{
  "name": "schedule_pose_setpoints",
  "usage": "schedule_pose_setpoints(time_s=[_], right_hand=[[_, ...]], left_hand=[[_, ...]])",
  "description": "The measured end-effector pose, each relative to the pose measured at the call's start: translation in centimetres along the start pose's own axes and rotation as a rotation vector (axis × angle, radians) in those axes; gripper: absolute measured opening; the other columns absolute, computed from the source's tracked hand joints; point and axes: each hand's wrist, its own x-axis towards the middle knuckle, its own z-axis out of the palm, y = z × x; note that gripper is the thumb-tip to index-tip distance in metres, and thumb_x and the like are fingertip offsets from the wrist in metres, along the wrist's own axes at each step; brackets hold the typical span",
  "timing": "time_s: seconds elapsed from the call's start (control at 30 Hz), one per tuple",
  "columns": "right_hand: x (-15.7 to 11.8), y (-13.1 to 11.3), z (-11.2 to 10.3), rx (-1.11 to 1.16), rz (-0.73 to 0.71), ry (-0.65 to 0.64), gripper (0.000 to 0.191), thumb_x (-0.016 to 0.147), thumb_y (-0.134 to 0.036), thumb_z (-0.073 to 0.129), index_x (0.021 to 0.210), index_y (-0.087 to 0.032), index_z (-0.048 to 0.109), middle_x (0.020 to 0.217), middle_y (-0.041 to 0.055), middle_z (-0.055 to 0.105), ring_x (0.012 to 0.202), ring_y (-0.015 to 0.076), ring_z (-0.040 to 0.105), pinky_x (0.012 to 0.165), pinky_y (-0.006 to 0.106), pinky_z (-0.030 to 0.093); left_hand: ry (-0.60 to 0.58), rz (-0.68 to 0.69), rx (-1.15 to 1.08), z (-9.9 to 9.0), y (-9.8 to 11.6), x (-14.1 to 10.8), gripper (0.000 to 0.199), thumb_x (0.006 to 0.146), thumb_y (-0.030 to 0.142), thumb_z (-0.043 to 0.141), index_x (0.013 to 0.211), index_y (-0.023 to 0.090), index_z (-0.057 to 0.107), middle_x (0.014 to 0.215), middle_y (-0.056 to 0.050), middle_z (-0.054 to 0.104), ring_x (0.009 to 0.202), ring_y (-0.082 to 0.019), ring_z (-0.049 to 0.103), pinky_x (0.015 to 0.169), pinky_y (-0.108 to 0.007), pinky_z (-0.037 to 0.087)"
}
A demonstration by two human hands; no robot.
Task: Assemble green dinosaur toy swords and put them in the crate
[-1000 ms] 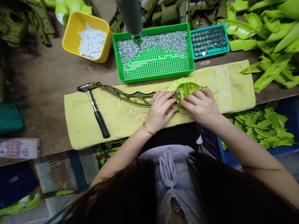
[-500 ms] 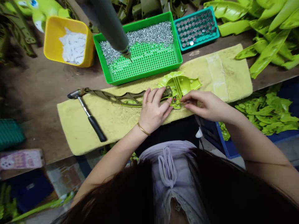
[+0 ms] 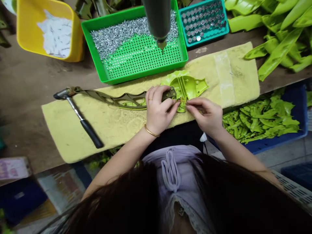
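Observation:
On the yellow cloth pad lies a lime-green plastic shell, its ribbed inside facing up. A long, curved olive plastic piece with cutouts rests against it and stretches left. My left hand grips the shell where the two parts meet, thumb and forefinger close together at its lower edge. Under those fingertips a small part is mostly hidden. My right hand pinches a thin orange-red wire just right of the left fingertips. A hammer with a black handle lies at the left of the pad.
A green perforated tray of screws stands behind the pad, beneath a hanging screwdriver. Beside it are a yellow bin with white pieces and a teal tray of round metal pieces. Green shells heap at right; a blue crate holds more.
My left thumb and forefinger have moved in over the small part, which showed before. My right hand has shifted slightly left, closer to the left. The view has shifted, too.

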Motion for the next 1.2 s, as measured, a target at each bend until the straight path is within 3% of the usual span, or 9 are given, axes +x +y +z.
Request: schedule_pose_setpoints(time_s=[0.13,0.33,0.5,0.9,1.03,1.2], right_hand=[[-0.3,0.4,0.3,0.047,0.042,0.042,0.013,0.084,-0.025,0.066,0.096,-0.020,0.067,0.089,0.0010,0.072,0.074,0.0115,0.069,0.071,0.027,0.060],[0.1,1.0,0.3,-0.459,-0.433,0.021,0.007,0.087,-0.024,0.064,0.091,-0.021,0.068,0.077,0.0030,0.066,0.075,0.0145,0.061,0.067,0.029,0.051],[0.2,2.0,0.5,-0.650,-0.615,0.023,0.009,0.086,-0.024,0.064,0.095,-0.020,0.066,0.075,0.0036,0.062,0.072,0.0148,0.052,0.064,0.028,0.044],[0.6,1.7,0.5,-0.687,-0.643,0.004,0.008,0.088,-0.026,0.062,0.083,-0.019,0.063,0.075,0.0042,0.059,0.073,0.0154,0.047,0.067,0.028,0.041],[0.5,1.9,0.7,-0.611,-0.650,0.036,0.005,0.087,-0.022,0.063,0.089,-0.018,0.065,0.076,0.0040,0.061,0.072,0.0145,0.049,0.066,0.027,0.044],[0.5,2.2,0.4,-0.581,-0.591,-0.029,0.008,0.088,-0.025,0.061,0.091,-0.020,0.067,0.077,0.0038,0.063,0.072,0.0145,0.053,0.066,0.028,0.045]], left_hand=[[0.004,-0.003,-0.009,-0.1,0.2,0.0,0.024,0.090,0.039,0.058,0.075,0.021,0.065,0.120,-0.009,0.062,0.118,-0.028,0.053,0.103,-0.052,0.038],[0.022,-0.007,0.019,0.0,0.4,0.0,0.025,0.091,0.038,0.057,0.072,0.022,0.063,0.119,-0.007,0.063,0.116,-0.026,0.055,0.103,-0.052,0.039],[0.040,0.008,0.011,0.0,0.3,0.0,0.027,0.091,0.038,0.058,0.071,0.021,0.064,0.118,-0.007,0.064,0.115,-0.026,0.055,0.101,-0.050,0.040],[0.053,0.036,-0.024,0.0,0.1,0.0,0.024,0.090,0.034,0.058,0.072,0.021,0.065,0.116,-0.008,0.063,0.113,-0.025,0.053,0.103,-0.048,0.038],[0.060,0.042,0.006,0.0,0.1,0.0,0.022,0.090,0.033,0.059,0.072,0.021,0.065,0.116,-0.007,0.064,0.113,-0.025,0.054,0.103,-0.048,0.039],[0.081,0.063,0.022,0.0,0.1,-0.1,0.018,0.088,0.032,0.062,0.073,0.022,0.067,0.116,-0.008,0.065,0.112,-0.025,0.056,0.102,-0.048,0.040]])
